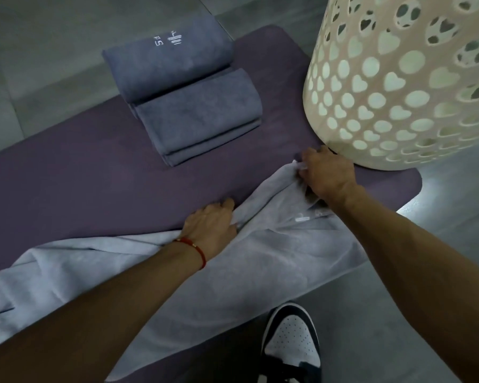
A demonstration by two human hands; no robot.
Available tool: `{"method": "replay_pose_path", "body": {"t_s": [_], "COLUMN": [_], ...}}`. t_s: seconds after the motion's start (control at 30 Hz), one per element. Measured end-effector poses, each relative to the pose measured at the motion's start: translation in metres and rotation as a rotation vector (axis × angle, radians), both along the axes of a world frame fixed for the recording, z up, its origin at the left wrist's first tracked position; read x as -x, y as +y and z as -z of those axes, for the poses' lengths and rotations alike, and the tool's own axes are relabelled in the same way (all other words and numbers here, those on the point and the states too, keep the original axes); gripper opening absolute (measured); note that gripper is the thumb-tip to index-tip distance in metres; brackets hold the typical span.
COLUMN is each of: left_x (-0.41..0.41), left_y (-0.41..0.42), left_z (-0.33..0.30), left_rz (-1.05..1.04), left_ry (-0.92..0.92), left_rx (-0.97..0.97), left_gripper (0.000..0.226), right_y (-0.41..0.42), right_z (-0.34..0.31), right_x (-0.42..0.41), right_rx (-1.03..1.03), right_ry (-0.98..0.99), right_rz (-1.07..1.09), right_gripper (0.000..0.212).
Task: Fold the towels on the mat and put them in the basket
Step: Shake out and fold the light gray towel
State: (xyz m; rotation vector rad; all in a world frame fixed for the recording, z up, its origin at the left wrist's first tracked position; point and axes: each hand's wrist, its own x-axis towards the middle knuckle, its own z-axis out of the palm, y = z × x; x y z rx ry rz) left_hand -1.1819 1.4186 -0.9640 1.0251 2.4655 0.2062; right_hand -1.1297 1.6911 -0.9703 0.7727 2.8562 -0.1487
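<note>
Reaching over the purple mat, your two bare arms come in from the bottom of the view. At the far left, the pale lavender towel trails off in loose wrinkles over the near edge of the mat and onto the grey floor. Your left hand, with a red string bracelet on its wrist, rests knuckles-up on the towel's upper edge, its fingers curled down and pinching a fold of the cloth against the mat. Beyond that hand, further up the mat, two darker blue-grey towels lie already folded: the folded towel nearer you overlaps the embroidered towel behind it, which carries white stitched marks. Moving right, the lavender towel rises in a bunched ridge to your right hand, which is closed on a gathered corner of it, thumb and fingers clamped around the cloth. That hand sits just beside the base of the white basket, a tall container pierced with round and heart-shaped holes, standing on the mat's right end. Below, near the bottom edge, your black-and-white sneaker stands on the floor, touching the towel's hem
</note>
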Motion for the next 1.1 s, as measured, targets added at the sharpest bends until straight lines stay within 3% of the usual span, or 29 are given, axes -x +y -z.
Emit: {"method": "replay_pose_path", "body": {"t_s": [0.1, 0.23, 0.37, 0.5, 0.67, 0.8, 0.87, 0.97, 1.1], "left_x": [0.013, 0.035, 0.064, 0.093, 0.094, 0.049, 0.008, -0.063, -0.105], "left_y": [-0.009, -0.015, -0.012, -0.009, -0.009, -0.011, -0.017, -0.038, -0.066], "left_z": [-0.012, -0.03, -0.037, -0.031, -0.03, -0.028, -0.021, -0.009, 0.009], "left_rz": [-0.03, -0.032, -0.041, -0.107, -0.274, -0.113, 0.038, 0.171, 0.129], "left_ry": [-0.089, -0.003, 0.181, 0.297, 0.411, 0.623, 0.589, 0.392, 0.199], "left_rx": [-0.13, -0.271, -0.336, -0.223, -0.158, -0.141, -0.141, -0.078, 0.074], "left_gripper": [0.03, 0.022, 0.02, 0.029, 0.03, 0.036, 0.031, 0.032, 0.046], "right_y": [-0.001, -0.011, -0.007, -0.007, -0.033, -0.054, -0.059, -0.064, -0.059], "right_z": [-0.009, -0.033, -0.037, -0.021, 0.003, 0.011, 0.012, 0.011, 0.013], "right_x": [-0.01, -0.006, 0.012, 0.017, -0.024, -0.08, -0.106, -0.146, -0.176], "right_rx": [-0.06, 0.013, 0.24, 0.367, 0.175, -0.054, -0.081, -0.046, 0.317], "right_ry": [0.177, 0.437, 0.633, 0.413, 0.184, 0.165, 0.182, 0.105, 0.264], "right_rz": [-0.032, 0.125, 0.23, 0.017, 0.227, 0.301, 0.404, 0.554, 0.675], "right_gripper": [0.033, 0.037, 0.026, 0.072, 0.05, 0.037, 0.033, 0.039, 0.036]}}
